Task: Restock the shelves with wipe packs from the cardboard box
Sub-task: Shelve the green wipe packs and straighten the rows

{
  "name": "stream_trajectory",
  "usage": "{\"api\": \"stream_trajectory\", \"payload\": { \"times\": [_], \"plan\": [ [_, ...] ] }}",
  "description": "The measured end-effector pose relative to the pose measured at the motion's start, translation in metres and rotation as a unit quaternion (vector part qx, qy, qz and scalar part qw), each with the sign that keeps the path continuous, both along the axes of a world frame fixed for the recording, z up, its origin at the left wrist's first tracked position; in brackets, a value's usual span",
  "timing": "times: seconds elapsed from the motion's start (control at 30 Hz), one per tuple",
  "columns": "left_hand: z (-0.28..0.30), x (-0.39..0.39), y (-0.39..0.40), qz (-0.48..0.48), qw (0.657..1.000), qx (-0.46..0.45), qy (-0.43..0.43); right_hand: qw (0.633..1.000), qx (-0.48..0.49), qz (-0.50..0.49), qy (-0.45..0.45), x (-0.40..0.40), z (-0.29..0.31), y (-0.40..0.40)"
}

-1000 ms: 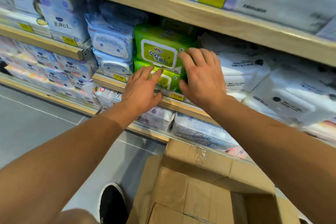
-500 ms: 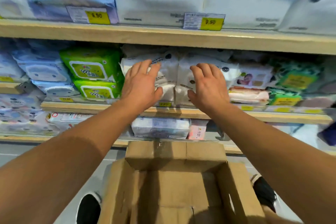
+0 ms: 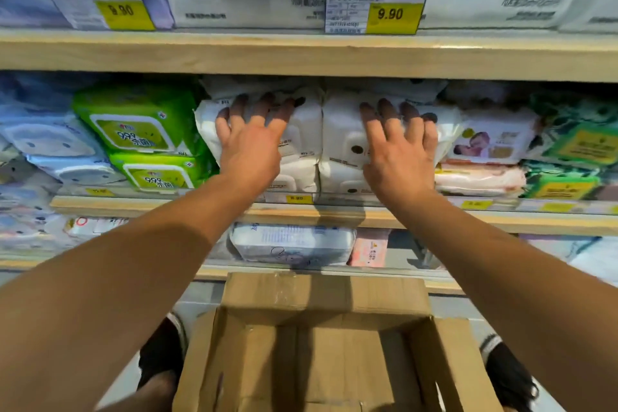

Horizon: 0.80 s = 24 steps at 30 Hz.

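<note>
Both hands are up on the middle shelf (image 3: 301, 216) right now, pressing flat against the white wipe packs. The left hand (image 3: 249, 144) is resting on the left stack of white packs (image 3: 301, 134), fingers (image 3: 234, 110) spread apart and pretty much straight, tips lying over the top front of the upper pack. The right hand (image 3: 398, 157) is doing the same on the right stack of white packs (image 3: 341, 130), fingers fanned out and straight, not curling round anything. So neither hand is actually gripping, just palms and fingers lying against the pack fronts.

The two white stacks are sitting side by side, touching down the middle, each looking two packs high, though the fronts are soft and a bit blurry so I can't be sure of the count. Just to the left of them, two green packs (image 3: 140, 127) are sitting stacked one on the other, with bluish packs (image 3: 50, 140) further left. On the right, a pack with a printed picture (image 3: 495, 140) is sitting on top of a pinkish one (image 3: 478, 179), then more green packs (image 3: 575, 150) past that.

The cardboard box (image 3: 321, 298) is sitting open on the floor right below, between the person's two dark shoes, flaps standing up. I'm only seeing bare cardboard inside it. Up top, big white packs are lining the upper shelf (image 3: 301, 53), with a yellow 9.90 price tag (image 3: 389, 13) standing at its front edge.
</note>
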<state>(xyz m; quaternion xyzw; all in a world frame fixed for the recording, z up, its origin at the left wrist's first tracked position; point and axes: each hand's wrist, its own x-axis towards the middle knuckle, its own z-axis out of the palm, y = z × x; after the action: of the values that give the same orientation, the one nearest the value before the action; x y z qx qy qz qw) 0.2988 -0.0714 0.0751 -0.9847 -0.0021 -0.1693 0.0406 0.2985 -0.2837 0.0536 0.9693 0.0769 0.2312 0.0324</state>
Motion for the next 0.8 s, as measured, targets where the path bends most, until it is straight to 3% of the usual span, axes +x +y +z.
{"api": "stream_trajectory", "payload": {
  "times": [0.3,0.43,0.67,0.8],
  "plan": [
    [-0.003,0.011,0.032,-0.098,0.994,-0.016,-0.036,0.995,0.014,0.085,0.049,0.02,0.012,-0.023],
    [0.0,0.007,0.022,-0.058,0.998,-0.005,-0.016,0.994,0.001,0.098,0.042,0.023,0.02,-0.023],
    [0.004,0.004,0.0,0.031,0.999,-0.004,0.015,0.991,0.037,-0.051,0.115,0.008,0.024,0.021],
    [-0.001,0.012,0.007,0.006,0.998,-0.055,-0.012,0.995,0.094,0.006,0.04,0.024,0.013,0.011]
  ]
}}
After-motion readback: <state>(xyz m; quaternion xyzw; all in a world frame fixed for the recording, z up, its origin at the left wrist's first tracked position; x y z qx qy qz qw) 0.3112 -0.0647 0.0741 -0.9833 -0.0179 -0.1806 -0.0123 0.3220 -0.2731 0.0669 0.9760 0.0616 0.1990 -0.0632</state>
